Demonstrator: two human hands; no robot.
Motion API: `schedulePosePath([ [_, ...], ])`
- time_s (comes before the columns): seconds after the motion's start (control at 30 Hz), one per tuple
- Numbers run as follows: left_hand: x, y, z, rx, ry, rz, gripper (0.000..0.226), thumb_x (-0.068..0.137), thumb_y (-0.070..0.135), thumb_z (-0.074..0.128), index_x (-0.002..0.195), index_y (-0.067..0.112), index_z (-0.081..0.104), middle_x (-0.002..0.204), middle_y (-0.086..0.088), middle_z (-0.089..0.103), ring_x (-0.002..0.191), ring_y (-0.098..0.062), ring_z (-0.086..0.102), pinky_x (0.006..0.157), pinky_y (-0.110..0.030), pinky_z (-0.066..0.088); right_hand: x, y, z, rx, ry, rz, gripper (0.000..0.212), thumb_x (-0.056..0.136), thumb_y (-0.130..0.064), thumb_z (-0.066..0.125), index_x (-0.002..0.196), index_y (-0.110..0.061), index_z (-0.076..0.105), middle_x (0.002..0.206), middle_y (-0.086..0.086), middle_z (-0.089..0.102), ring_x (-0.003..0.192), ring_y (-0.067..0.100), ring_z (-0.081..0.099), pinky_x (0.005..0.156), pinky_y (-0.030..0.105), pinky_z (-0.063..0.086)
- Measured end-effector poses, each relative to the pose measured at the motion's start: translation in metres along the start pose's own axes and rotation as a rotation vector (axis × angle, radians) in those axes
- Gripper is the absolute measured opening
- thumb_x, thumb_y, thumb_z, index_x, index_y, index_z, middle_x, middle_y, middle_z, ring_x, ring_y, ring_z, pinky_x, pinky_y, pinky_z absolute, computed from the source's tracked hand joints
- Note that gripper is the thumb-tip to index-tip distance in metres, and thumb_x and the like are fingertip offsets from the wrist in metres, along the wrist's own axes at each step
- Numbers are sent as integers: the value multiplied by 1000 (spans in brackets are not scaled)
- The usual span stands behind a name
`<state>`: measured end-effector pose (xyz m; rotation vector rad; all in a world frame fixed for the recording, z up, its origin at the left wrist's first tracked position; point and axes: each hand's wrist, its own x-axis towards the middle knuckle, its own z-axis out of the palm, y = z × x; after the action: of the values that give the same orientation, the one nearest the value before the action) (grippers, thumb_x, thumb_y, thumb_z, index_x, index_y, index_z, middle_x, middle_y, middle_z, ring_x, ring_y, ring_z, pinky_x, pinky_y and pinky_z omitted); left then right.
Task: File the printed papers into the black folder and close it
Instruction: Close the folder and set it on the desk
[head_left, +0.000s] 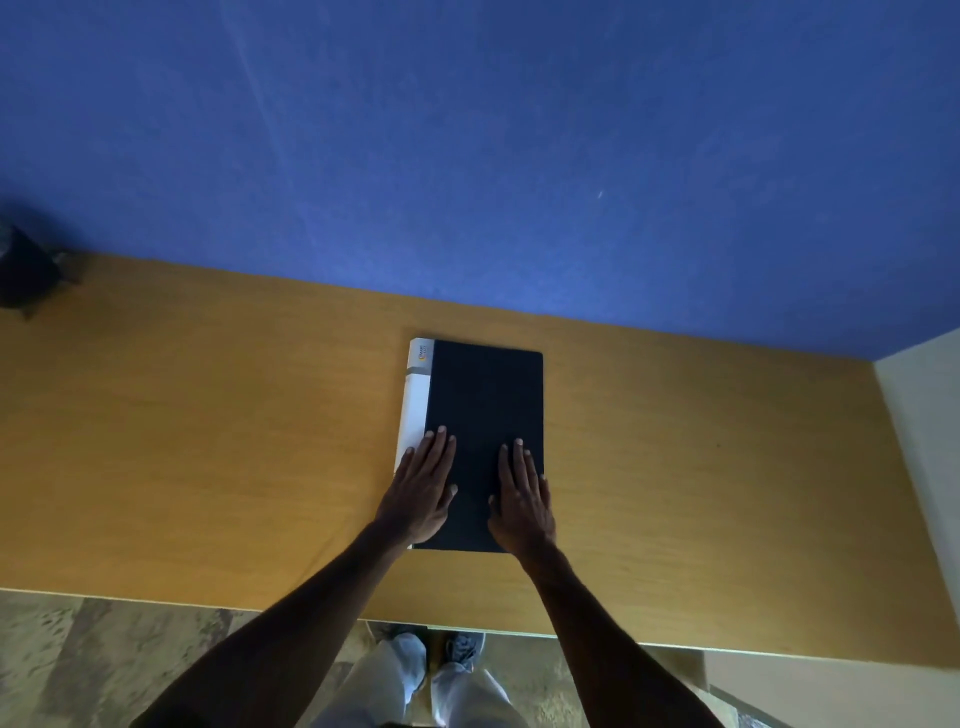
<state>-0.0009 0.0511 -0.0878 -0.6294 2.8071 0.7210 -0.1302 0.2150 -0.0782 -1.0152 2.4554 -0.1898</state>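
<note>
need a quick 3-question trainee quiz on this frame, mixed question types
1. True or false: the black folder lies shut on the wooden table.
2. Which hand rests nearest the folder's white spine?
A) left hand
B) right hand
C) neither
3. Fill in: both hands lie ____ on the folder's cover, palms down.

Key:
1. True; no loose papers show on the table.
2. A; its fingers reach the edge by the spine.
3. Flat; fingers stretched out, gripping nothing.
</note>
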Motion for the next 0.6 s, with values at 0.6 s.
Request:
schedulePosePath([
  [0.6, -14, -32, -45, -436, 213, -427, 74, 102, 16, 63, 167, 14, 28, 167, -13, 39, 152, -36, 41, 122, -51, 41, 2, -8, -34, 232, 85, 360, 68, 98, -19, 60, 161, -14, 36, 156, 11, 42, 139, 37, 45, 103, 55, 52],
])
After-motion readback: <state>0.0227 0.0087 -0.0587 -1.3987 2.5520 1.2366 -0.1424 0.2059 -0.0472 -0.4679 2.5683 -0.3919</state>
